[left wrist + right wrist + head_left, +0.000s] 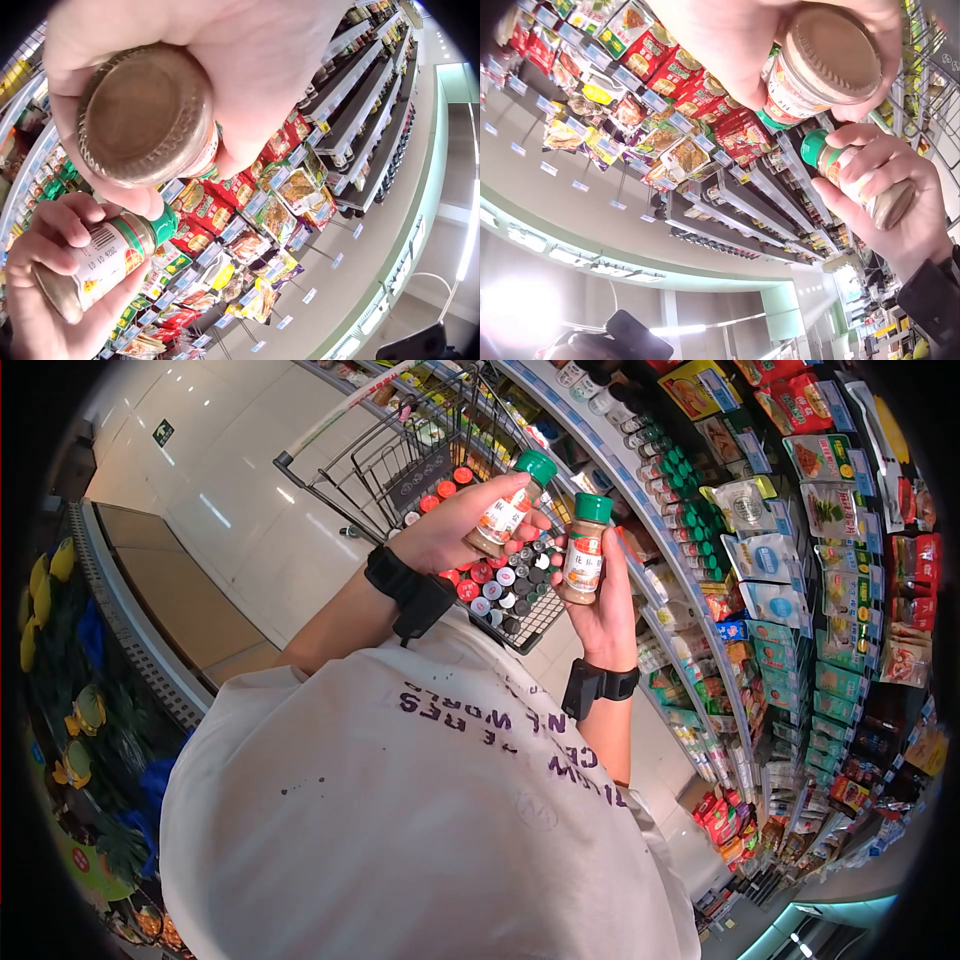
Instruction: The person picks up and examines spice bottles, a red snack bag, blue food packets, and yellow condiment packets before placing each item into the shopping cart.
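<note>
In the head view my left hand (440, 532) grips a small spice jar (503, 515) with a green lid, tilted, its white and red label showing. Beside it, my right hand (606, 615) holds a similar green-lidded jar (583, 560) nearly upright; the jars are apart. The left wrist view looks at the brownish base of the left jar (142, 112), fingers of my left hand (262, 52) curled round it. In the right wrist view, my right hand (727, 41) encloses the right jar (832, 56), while the left jar (877, 187) shows beyond.
A wire shopping cart (375, 460) stands ahead, with many lidded jars in view through it. Shelves (655, 570) of green-lidded jars and hanging packets (765, 595) line the right. A produce display (85, 690) stands on the left, past tiled floor (220, 470).
</note>
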